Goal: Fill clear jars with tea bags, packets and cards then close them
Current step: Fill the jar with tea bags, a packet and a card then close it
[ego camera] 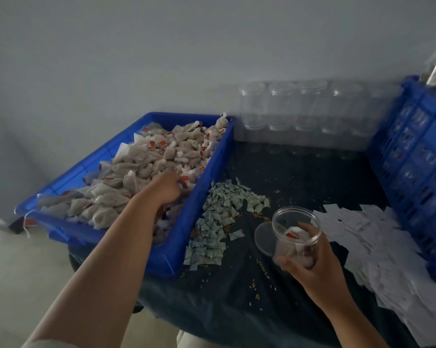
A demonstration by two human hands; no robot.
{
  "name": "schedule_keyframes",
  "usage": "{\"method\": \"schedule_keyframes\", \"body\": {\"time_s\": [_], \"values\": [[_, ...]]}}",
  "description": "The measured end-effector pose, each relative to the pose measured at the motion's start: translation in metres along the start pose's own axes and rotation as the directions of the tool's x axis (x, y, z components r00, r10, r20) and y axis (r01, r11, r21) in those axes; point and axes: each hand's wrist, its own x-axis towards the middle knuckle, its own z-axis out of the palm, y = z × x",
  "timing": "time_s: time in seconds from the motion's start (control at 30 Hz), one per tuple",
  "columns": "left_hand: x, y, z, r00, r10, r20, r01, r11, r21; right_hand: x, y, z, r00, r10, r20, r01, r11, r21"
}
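Observation:
My right hand (310, 270) grips an open clear jar (296, 234) tilted toward me above the dark table; a few tea bags with a red tag lie inside it. Its clear lid (263, 237) lies flat on the table just left of the jar. My left hand (166, 188) reaches into the blue tray (179, 244) heaped with tea bags (146, 169), fingers closed around some of them. A pile of small greenish packets (219, 219) lies between tray and jar. White cards (377, 247) are spread at the right.
Rows of empty clear jars (297, 106) stand at the back against the wall. A tall blue crate (418, 167) holding more jars stands at the right edge. Loose grains are scattered over the dark tablecloth (299, 177).

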Motion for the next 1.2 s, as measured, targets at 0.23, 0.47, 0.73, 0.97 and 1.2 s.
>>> {"method": "schedule_keyframes", "body": {"time_s": [0.23,0.47,0.73,0.97,1.2], "values": [[-0.013,0.007,-0.007,0.948,-0.113,-0.298,-0.055,0.862,-0.504,0.000,0.000,0.000,1.000,0.004,0.000,-0.004,1.000,-0.007],[-0.060,0.053,-0.043,0.938,0.048,-0.343,-0.259,0.756,-0.601,0.001,-0.001,0.000,1.000,0.023,-0.018,-0.023,1.000,0.011],[-0.120,0.161,-0.009,0.758,0.627,-0.178,-0.652,0.721,-0.236,0.000,0.001,-0.001,0.997,0.070,0.019,-0.070,0.997,0.031],[-0.112,0.185,0.033,0.786,0.618,-0.014,-0.609,0.769,-0.192,0.001,0.001,0.000,0.996,0.081,0.022,-0.083,0.991,0.109],[-0.118,0.186,0.020,0.793,0.608,-0.039,-0.526,0.651,-0.546,0.000,0.005,0.001,0.996,0.081,0.023,-0.082,0.993,0.083]]}}
